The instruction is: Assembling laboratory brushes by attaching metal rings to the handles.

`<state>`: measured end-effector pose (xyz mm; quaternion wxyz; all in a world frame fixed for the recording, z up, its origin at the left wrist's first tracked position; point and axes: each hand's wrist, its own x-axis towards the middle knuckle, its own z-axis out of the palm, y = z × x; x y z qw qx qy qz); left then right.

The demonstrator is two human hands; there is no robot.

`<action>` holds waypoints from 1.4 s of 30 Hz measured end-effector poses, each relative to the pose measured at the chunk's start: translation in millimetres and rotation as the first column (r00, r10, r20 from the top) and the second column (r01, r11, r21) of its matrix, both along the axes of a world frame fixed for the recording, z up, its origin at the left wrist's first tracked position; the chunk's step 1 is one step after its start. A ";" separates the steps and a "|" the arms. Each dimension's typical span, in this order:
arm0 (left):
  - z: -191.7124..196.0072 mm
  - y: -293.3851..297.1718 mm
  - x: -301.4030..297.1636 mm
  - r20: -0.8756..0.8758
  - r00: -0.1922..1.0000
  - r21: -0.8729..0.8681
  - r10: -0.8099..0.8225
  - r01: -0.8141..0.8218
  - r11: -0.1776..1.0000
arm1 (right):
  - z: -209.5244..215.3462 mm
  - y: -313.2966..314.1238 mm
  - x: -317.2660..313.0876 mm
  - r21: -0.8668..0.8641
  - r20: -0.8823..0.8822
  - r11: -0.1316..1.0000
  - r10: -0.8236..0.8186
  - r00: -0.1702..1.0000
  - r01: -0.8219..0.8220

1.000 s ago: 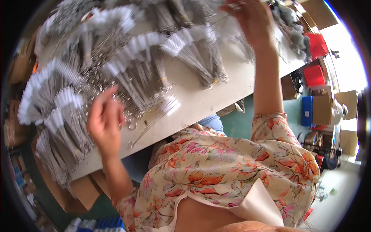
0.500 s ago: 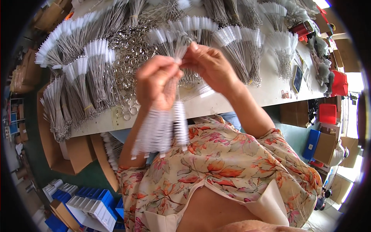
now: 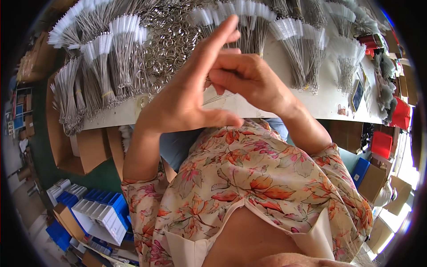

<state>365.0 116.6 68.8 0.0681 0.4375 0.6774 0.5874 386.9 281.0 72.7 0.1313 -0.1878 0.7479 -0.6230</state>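
Head view: left hand, fingers and thumb spread apart, was held above the near edge of the table; right hand was curled beside it, contents undeterminable. Metal rings were heaped toward the far edge; white-tipped brush bundles were ranged toward the near left corner.

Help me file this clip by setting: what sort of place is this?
Probably a small assembly workshop: many bundles of wire-handled brushes and a heap of loose metal rings lie on the worktable, with cardboard boxes standing nearby.
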 end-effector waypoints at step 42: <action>-94.1 -54.2 63.3 0.313 0.600 -0.460 0.736 -0.582 0.671 | -94.5 -9.4 37.9 0.673 -0.393 0.738 0.292 0.872 0.055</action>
